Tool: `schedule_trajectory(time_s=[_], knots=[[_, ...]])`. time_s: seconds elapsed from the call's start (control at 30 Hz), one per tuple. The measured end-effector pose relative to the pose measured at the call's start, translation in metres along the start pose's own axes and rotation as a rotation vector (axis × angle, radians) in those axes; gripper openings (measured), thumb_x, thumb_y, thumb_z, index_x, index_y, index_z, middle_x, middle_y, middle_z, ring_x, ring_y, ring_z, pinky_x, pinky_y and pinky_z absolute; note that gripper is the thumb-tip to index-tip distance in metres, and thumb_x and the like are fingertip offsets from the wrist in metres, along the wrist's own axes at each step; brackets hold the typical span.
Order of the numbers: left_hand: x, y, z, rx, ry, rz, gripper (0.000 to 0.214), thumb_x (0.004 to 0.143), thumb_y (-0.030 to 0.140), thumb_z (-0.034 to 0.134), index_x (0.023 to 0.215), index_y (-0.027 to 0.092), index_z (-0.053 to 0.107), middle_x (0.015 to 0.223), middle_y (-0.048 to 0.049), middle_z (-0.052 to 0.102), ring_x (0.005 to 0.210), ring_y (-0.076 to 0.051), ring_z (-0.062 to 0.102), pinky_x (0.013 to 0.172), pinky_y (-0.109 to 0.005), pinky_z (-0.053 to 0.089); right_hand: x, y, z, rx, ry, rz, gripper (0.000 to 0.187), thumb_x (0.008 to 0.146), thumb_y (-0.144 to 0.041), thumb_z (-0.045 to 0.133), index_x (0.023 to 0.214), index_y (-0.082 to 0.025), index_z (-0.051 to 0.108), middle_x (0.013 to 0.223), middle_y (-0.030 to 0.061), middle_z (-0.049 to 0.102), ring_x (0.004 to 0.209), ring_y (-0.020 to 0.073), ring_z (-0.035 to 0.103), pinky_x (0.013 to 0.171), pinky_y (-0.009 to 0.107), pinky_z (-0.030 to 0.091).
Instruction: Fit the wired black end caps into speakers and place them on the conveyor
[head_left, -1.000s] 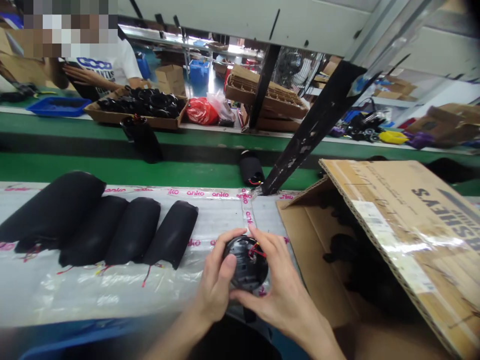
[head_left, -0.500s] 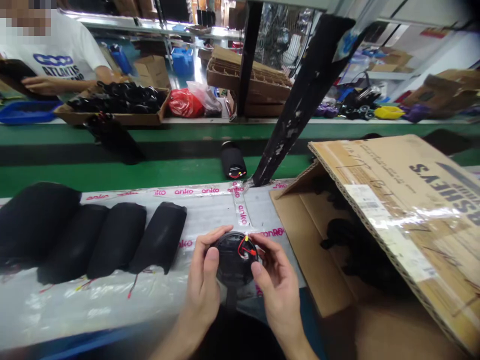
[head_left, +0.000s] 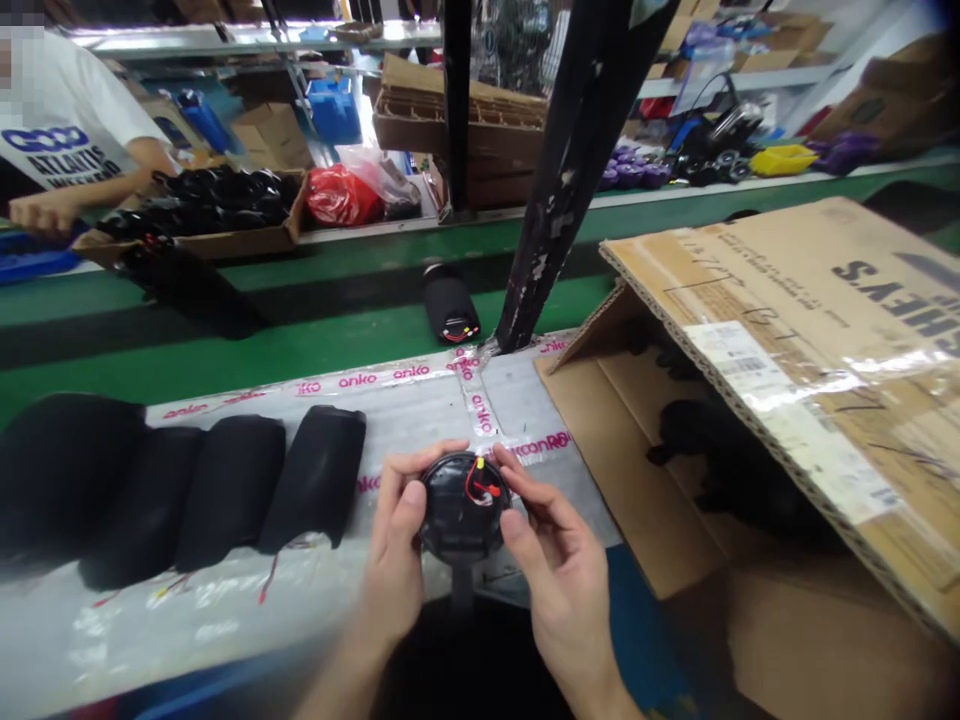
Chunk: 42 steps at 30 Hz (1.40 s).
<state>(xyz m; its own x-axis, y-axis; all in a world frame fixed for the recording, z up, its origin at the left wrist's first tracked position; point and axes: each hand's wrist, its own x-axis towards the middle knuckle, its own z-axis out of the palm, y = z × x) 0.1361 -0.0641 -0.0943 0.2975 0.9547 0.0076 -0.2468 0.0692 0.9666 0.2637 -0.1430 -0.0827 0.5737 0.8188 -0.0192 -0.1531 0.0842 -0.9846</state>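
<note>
**Q:** Fingers first. What are they on?

**A:** Both grasping, none released. The left hand [head_left: 394, 530] wraps its fingers [head_left: 420, 475] around the left rim of a round black plastic housing [head_left: 457, 520], and the right hand [head_left: 551, 550] pinches the right rim with its fingertips [head_left: 510, 478]. Red and yellow wires [head_left: 480, 488] sit on the housing's face.

**Q:** Where is it, and how will it handle?

**A:** It's held over the counter's front edge, on the plastic sheet [head_left: 135, 620]; I can't tell if it touches. It looks light, stiff and a bit slick. Best hold is the rim, clear of the wires, which look thin and easy to snag.

**Q:** What's around it?

**A:** Left along the counter lie four curved black shells [head_left: 315, 480], with thin wires trailing toward the front edge. To the right is an open cardboard carton [head_left: 622, 470] with black parts inside. Past the back edge, a black cylinder [head_left: 448, 305] lies on the green conveyor belt [head_left: 300, 300].

**Q:** Readable text?

**A:** "anko" repeats in pink on the packing tape [head_left: 394, 375]. A co-worker's white T-shirt [head_left: 52, 130] reads "ATLANTIS". The carton flap [head_left: 787, 330] has upside-down lettering, not reliably readable.
</note>
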Motion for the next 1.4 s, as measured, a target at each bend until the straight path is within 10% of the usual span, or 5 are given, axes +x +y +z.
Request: schedule_trajectory(time_s=[0.13, 0.4, 0.7, 1.1, 1.4], knots=[[0.012, 0.006, -0.012, 0.180, -0.244, 0.041, 0.051, 0.116, 0.052, 0.040, 0.141, 0.021, 0.071, 0.151, -0.0109, 0.070, 0.140, -0.030, 0.064, 0.118, -0.039, 0.048, -0.001, 0.000, 0.000, -0.039, 0.011, 0.014, 0.023, 0.100, -0.040, 0.079, 0.122, -0.033, 0.082, 0.143, 0.0064, 0.079, 0.138, 0.0304, 0.072, 0.122, 0.050, 0.056], [0.011, -0.008, 0.006, 0.103, -0.107, 0.152, 0.052, 0.115, 0.045, 0.035, 0.132, 0.018, 0.076, 0.131, -0.0096, 0.078, 0.117, -0.027, 0.072, 0.101, -0.035, 0.055, -0.005, 0.002, 0.000, -0.178, 0.069, -0.053, 0.027, 0.103, -0.041, 0.073, 0.128, -0.033, 0.082, 0.140, 0.0056, 0.081, 0.130, 0.0302, 0.077, 0.117, 0.047, 0.061], [0.010, -0.002, 0.000, 0.144, -0.153, 0.094, 0.051, 0.116, 0.046, 0.034, 0.133, 0.020, 0.074, 0.128, -0.0083, 0.077, 0.116, -0.027, 0.071, 0.105, -0.037, 0.053, 0.015, 0.018, -0.059, -0.349, -0.416, -0.141, 0.072, 0.092, -0.022, 0.085, 0.158, -0.037, 0.060, 0.162, 0.0058, 0.065, 0.151, 0.0310, 0.061, 0.133, 0.056, 0.043], [0.008, 0.008, -0.010, 0.201, -0.273, 0.072, 0.048, 0.118, 0.050, 0.033, 0.141, 0.025, 0.068, 0.137, -0.0070, 0.073, 0.127, -0.027, 0.067, 0.110, -0.035, 0.050, 0.019, 0.007, -0.042, -0.121, -0.422, -0.034, 0.056, 0.091, -0.030, 0.089, 0.142, -0.033, 0.067, 0.156, 0.0097, 0.066, 0.149, 0.0313, 0.060, 0.126, 0.052, 0.050], [0.007, 0.008, -0.006, 0.264, -0.230, 0.119, 0.048, 0.119, 0.046, 0.031, 0.139, 0.026, 0.069, 0.137, -0.0059, 0.074, 0.127, -0.026, 0.068, 0.110, -0.034, 0.049, -0.023, 0.011, 0.009, -0.082, 0.052, 0.037, 0.033, 0.106, -0.040, 0.068, 0.139, -0.035, 0.068, 0.153, 0.0058, 0.070, 0.144, 0.0302, 0.065, 0.124, 0.054, 0.052]])
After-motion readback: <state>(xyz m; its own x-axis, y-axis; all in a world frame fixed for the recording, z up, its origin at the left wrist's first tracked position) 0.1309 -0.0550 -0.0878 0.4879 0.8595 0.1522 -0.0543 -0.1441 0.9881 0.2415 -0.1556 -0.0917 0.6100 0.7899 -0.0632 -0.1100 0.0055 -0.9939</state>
